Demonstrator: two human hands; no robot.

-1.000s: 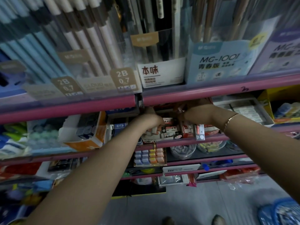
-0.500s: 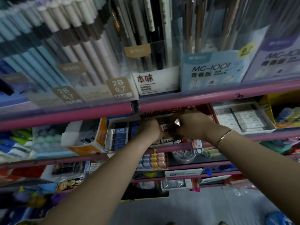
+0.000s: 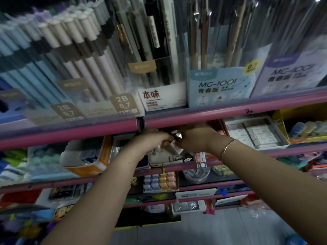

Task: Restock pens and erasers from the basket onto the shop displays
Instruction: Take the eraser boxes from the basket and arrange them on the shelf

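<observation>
Both hands, left hand and right hand, grip small boxy erasers.

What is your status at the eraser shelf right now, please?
Left hand and right hand both gripping small erasers over the display box. Pink shelf rail overhangs close above.

Pink-edged shelf — pen boxes above, eraser tray beneath.

Both hands together, fingers curled.
</observation>
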